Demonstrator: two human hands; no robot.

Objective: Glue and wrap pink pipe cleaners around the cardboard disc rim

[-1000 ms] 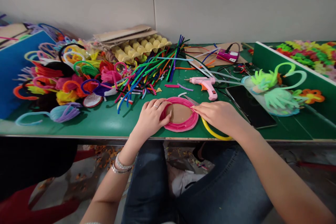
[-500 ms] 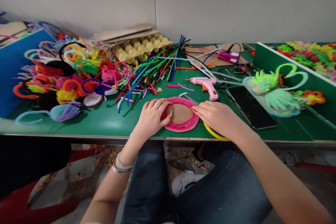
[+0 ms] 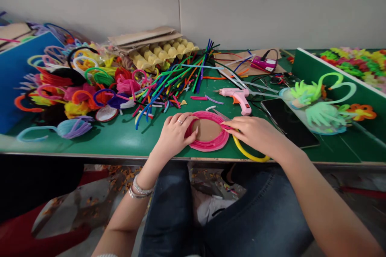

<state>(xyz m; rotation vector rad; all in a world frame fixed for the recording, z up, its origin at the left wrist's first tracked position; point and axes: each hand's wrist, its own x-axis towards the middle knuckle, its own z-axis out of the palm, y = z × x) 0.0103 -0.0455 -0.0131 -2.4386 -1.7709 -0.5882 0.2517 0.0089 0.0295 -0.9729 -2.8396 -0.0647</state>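
Observation:
A flat disc lies near the table's front edge, with a brown cardboard middle (image 3: 206,129) and a wide border of pink pipe cleaners (image 3: 208,144). My left hand (image 3: 177,130) holds the disc's left side, fingers over the border and thumb at the inner edge. On the opposite side, my right hand (image 3: 251,132) is closed, thumb and fingertips pinching the pink pipe cleaner at the border. Beneath that hand lies a pair of scissors with a yellow handle (image 3: 245,152); its blades point toward the disc and are partly hidden.
Behind the disc rests a pink glue gun (image 3: 238,97). A black phone (image 3: 289,122) and pipe-cleaner swans (image 3: 322,116) are to the right. Loose pipe cleaners (image 3: 171,80), a yellow egg tray (image 3: 163,53) and a colourful heap of pipe-cleaner pieces (image 3: 78,84) fill the back and left.
My right hand has shifted slightly at the disc's right edge, and more of the yellow scissor handle shows below it. My left hand and the disc have stayed in place.

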